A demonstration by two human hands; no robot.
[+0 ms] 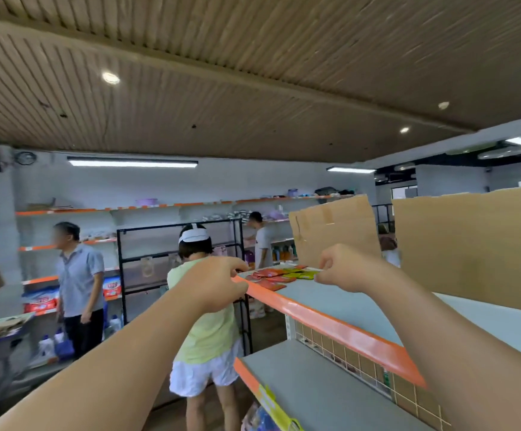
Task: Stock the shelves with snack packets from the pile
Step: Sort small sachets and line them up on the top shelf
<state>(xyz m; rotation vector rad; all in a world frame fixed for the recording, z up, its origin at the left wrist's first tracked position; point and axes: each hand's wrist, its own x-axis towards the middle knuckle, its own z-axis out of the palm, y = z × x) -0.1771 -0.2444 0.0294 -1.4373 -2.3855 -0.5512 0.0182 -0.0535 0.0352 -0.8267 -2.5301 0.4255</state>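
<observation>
Snack pkts (273, 276), red and yellow, lie flat in a small bunch at the far end of the top shelf (361, 306), between both hands. R hand (344, 270) is just beside them, so it's nearer; L hand (219, 283) is at the shelf's corner. Both have curled fingers; can't tell if they pinch a pkt. Cardboard (333, 231) stands behind.

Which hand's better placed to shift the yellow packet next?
Right, probably. The right hand is over the top shelf, its fingers at the yellow packet. The left hand sits at the orange edge, nearer the red packets.
</observation>
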